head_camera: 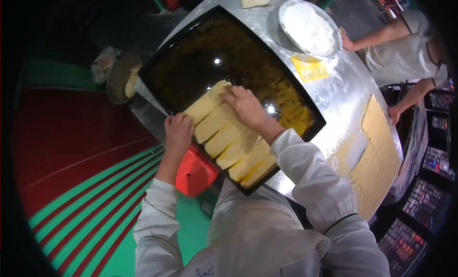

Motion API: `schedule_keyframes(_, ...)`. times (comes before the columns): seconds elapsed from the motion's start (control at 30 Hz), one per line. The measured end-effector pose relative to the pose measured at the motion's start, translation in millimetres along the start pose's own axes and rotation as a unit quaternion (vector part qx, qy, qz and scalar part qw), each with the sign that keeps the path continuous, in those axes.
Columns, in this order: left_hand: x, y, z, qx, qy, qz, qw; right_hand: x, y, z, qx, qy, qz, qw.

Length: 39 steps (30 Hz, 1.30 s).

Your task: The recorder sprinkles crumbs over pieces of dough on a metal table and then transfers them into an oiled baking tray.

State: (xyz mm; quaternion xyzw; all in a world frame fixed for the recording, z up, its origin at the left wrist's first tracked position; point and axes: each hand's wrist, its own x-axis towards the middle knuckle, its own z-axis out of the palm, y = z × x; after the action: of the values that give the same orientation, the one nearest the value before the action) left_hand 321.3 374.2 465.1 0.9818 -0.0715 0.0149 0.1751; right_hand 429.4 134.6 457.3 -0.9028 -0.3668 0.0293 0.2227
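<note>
Several flat pale dough strips [223, 139] lie side by side in the near left part of a dark oiled baking tray [315, 128]. On the uppermost strip [207, 101], my left hand [179, 128] touches the left end with its fingers bent over the tray's edge. My right hand [247, 107] rests its fingers near that strip's other end, partly hiding the strip beside it. Whether the fingers pinch the dough cannot be made out. Dark oil [211, 44] with bright reflections covers the rest of the tray.
The metal table [315, 98] carries a bowl of white flour [306, 28], a yellow card [309, 67] and a large dough sheet [379, 162] at right. A co-worker [400, 59] stands at the table's far right side. A red plastic container [195, 171] is below the tray's left edge.
</note>
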Motion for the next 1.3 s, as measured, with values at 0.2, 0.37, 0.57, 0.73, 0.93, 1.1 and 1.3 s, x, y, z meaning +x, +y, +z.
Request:
schedule_keyframes(0.2, -9.9, -1.3, -10.6, -0.106, -0.010, -0.038, 0.994, -166.3, 13.1, -70.9, 0.157, 0.237, 0.197, 0.938)
schedule_keyframes(0.37, -6.1, 57.8, 18.4, -0.119, -0.025, 0.000, 0.993, -498.8, 70.3, -103.4, 0.286, 0.491, 0.627, 0.534)
schedule_keyframes(0.57, 9.4, 168.4, 39.3, -0.159, -0.091, 0.011, 0.983, -869.7, 10.6, -107.5, 0.198, 0.607, 0.747, 0.184)
schedule_keyframes(0.73, 13.9, 251.0, 47.5, -0.139, -0.128, 0.095, 0.977, -983.7, 37.7, -107.9, 0.170, 0.656, 0.730, 0.093)
schedule_keyframes(0.93, 11.2, 332.4, 53.1, -0.108, -0.147, 0.107, 0.977, -1039.7, 107.4, -103.2, 0.154, 0.665, 0.730, 0.032)
schedule_keyframes(1.1, -1.9, 417.3, 27.9, -0.063, -0.140, 0.196, 0.969, -1088.5, 151.9, -78.3, 0.104, 0.624, 0.771, -0.065)
schedule_keyframes(1.3, -7.0, 426.7, 31.6, -0.024, -0.154, 0.172, 0.973, -1097.4, 160.5, -65.8, 0.072, 0.682, 0.727, 0.027)
